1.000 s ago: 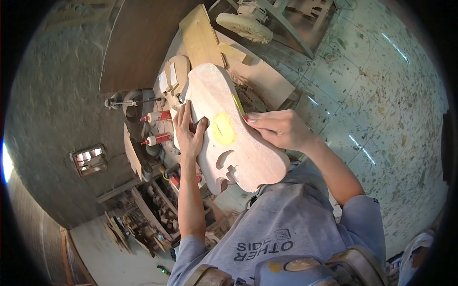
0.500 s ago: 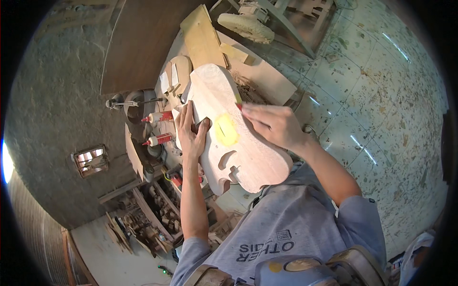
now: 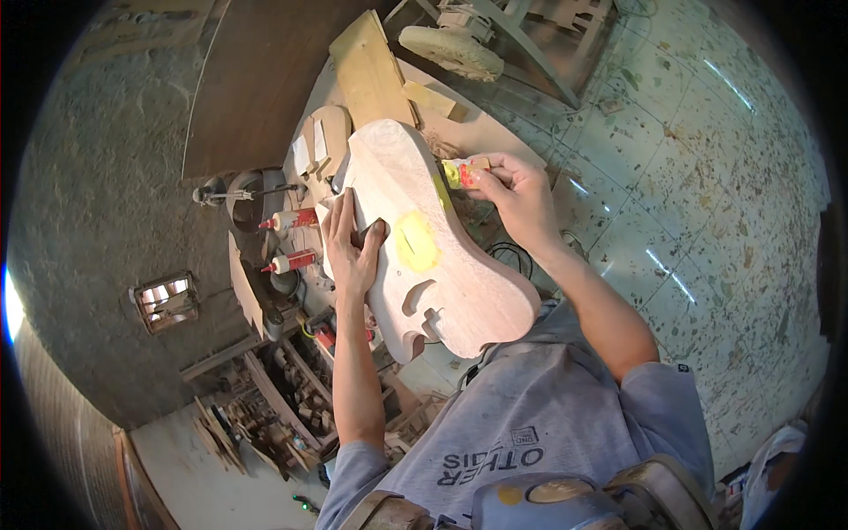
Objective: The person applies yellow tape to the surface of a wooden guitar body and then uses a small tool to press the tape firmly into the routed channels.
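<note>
A pale, unfinished wooden guitar body (image 3: 477, 296) lies in front of me, with cut-outs near its lower end. On its face is a bright yellow filler patch (image 3: 415, 240), and a yellow smear marks its right edge. My left hand (image 3: 353, 243) grips the body's left side, its thumb at a dark notch and its fingers along the edge. Just off the right edge, my right hand (image 3: 517, 190) pinches a small flat spreader (image 3: 468, 174), red with yellow filler on it. The spreader's far end is close to the wood; I cannot tell whether they touch.
Two white-and-red glue bottles (image 3: 290, 261) lie left of the guitar body. Boards (image 3: 375, 75) and a wood piece (image 3: 331, 132) rest on the bench beyond. A round buffing wheel (image 3: 450, 53) stands at the back. Wood scraps (image 3: 300, 389) fill a rack below left.
My right hand has turned and drawn slightly outward from the right edge, so the spreader and its yellow filler now show. My left hand stays on the guitar body.
</note>
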Tool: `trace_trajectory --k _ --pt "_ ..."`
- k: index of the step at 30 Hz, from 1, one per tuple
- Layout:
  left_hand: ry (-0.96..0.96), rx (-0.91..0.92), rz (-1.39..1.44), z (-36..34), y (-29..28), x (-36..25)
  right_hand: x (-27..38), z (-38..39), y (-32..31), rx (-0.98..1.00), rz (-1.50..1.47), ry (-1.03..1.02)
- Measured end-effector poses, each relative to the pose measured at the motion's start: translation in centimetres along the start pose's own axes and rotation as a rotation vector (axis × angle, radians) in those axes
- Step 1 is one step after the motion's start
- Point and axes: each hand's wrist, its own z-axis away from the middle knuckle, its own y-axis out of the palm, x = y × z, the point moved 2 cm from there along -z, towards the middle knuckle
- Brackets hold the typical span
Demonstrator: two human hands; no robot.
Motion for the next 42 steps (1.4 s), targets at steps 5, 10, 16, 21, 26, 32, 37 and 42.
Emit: trace_trajectory --k 5,10,16,21,26,32,37,42 --pt "-0.021 0.007 0.031 0.1 0.0 -0.1 -0.3 -0.5 0.5 0.048 0.268 -0.155" --pt "-0.043 0.001 0.059 0.4 0.0 -0.4 1.7 2.6 -0.1 0.138 0.519 -0.403" --pt "-0.026 0.005 0.030 0.3 0.0 -0.2 2.4 3.3 -1.6 0.158 0.500 -0.480" --pt "-0.052 0.012 0.055 0.2 0.0 -0.3 2.4 0.5 0.6 0.059 0.474 -0.448" --pt "-0.042 0.006 0.037 0.3 0.0 -0.4 1.0 0.1 1.0 0.040 0.468 -0.468" --pt "-0.024 0.010 0.036 0.3 0.1 -0.4 0.8 2.2 1.6 0.089 0.546 -0.521" --pt "-0.024 0.000 0.041 0.4 0.2 -0.1 1.4 3.3 0.2 0.265 0.604 -0.527" --pt "-0.027 0.001 0.015 0.6 0.0 -0.1 2.1 2.8 -3.1 0.336 0.598 -0.498"
